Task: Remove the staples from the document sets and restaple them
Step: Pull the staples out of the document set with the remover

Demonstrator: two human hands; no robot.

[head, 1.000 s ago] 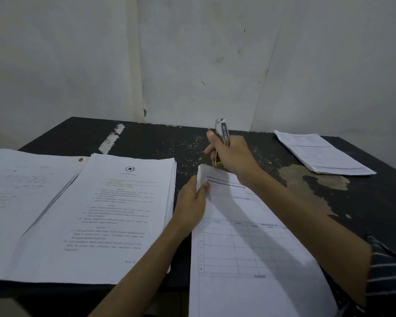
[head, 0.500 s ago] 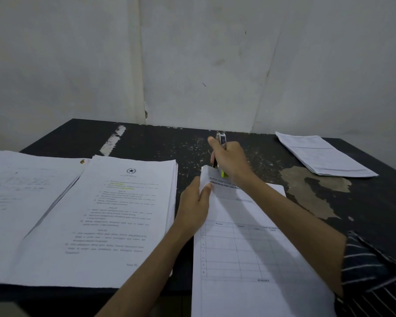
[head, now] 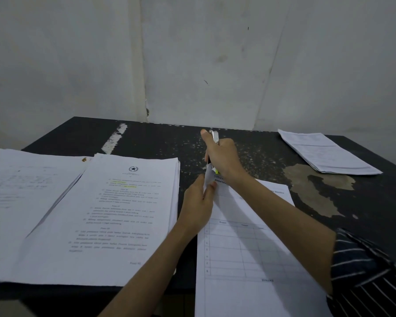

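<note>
Corner of the white printed form set (head: 249, 236) raised into a slim silver metal stapling tool (head: 214, 136).
The set lies at the near right of the worn black table (head: 272, 154). The left hand (head: 198, 202) pinches its top-left corner, and the right hand (head: 224, 159) is clenched round the tool. Probable fault: a skewed bite or loose pinch tears the corner or misaligns the sheets. A thick white paper stack (head: 124, 213) lies to the left.

right hand (head: 223, 157) grips stapler (head: 214, 136) at document (head: 249, 236) corner, which left hand (head: 198, 202) pinches.
</note>
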